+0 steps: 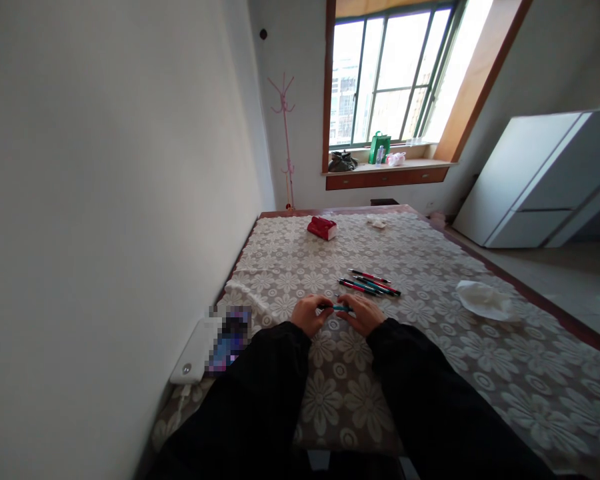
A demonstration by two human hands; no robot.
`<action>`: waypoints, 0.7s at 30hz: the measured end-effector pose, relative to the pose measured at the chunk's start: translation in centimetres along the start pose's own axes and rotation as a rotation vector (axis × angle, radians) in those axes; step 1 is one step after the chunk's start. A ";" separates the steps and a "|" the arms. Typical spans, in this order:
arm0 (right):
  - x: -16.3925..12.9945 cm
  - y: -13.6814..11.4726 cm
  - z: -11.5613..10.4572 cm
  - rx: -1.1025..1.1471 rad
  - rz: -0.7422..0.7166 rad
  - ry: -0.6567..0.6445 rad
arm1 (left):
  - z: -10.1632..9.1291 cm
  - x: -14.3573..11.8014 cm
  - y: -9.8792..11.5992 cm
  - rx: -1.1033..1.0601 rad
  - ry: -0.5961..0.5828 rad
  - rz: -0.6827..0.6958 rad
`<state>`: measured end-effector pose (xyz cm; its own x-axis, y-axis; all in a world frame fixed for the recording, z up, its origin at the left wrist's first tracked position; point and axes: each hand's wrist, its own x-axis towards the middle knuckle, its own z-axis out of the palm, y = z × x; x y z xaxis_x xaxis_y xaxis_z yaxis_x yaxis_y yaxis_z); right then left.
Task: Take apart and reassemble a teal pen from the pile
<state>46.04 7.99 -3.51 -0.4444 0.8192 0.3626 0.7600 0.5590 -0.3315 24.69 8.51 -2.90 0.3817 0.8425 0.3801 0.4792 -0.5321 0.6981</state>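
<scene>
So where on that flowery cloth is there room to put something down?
Bare cloth lies right of the hands, below the white rag; also between the red box and the pens. It is crowded around the pens and both hands, left hand and right hand.

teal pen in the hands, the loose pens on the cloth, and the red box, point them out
teal pen (341, 308), head view, on the barrel showing between the two hands
loose pens (370, 283), head view, middle of the bunch
red box (322, 227), head view, on its red top face
</scene>
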 end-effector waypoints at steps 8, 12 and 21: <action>0.0 0.5 0.2 -0.025 0.000 -0.001 | -0.1 0.1 0.0 0.000 -0.004 -0.010; 0.0 0.5 0.1 -0.046 -0.025 0.004 | -0.1 0.1 0.1 0.008 -0.008 -0.022; 0.1 0.3 -0.1 -0.030 -0.005 -0.002 | -0.3 0.1 0.2 0.029 -0.013 -0.044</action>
<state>46.33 8.21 -3.51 -0.4490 0.8166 0.3626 0.7717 0.5590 -0.3033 24.62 8.49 -2.53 0.3703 0.8640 0.3411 0.5184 -0.4969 0.6959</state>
